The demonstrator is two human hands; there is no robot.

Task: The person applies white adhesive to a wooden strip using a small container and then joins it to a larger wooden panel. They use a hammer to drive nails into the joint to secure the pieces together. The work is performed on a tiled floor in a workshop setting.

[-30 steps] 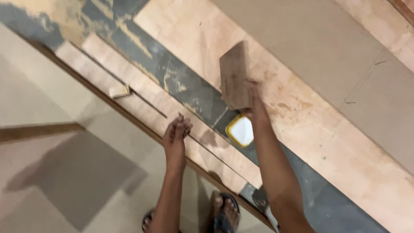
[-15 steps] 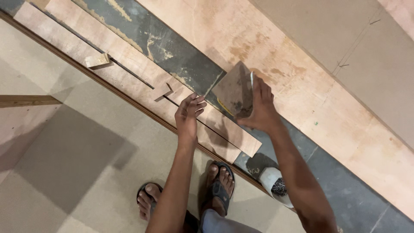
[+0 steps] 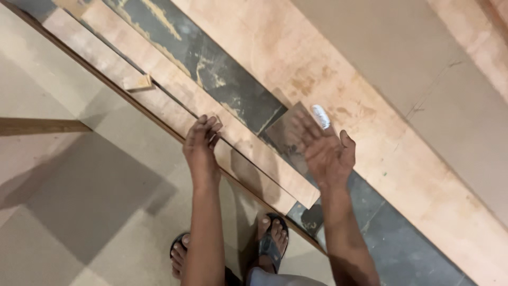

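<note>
My left hand point(image 3: 201, 144) lies flat, fingers together, on the near edge of two long narrow wooden strips point(image 3: 248, 159) that run diagonally along the bench edge. My right hand point(image 3: 324, 151) hovers palm up with fingers spread and a white patch on one fingertip. A blurred brown square board piece point(image 3: 280, 132) sits just behind its fingers, over the dark grey surface point(image 3: 211, 69). I cannot tell whether the fingers touch the piece.
A small wooden offcut point(image 3: 138, 82) rests on the strips at the upper left. A wide pale plywood sheet point(image 3: 317, 53) lies beyond the grey band. My sandalled feet point(image 3: 272, 238) stand on beige floor, with a wooden batten point(image 3: 37, 126) at left.
My right hand had gripped the brown piece by its edge; now it has turned palm up with fingers spread. My left hand stays on the strips. The view has shifted.
</note>
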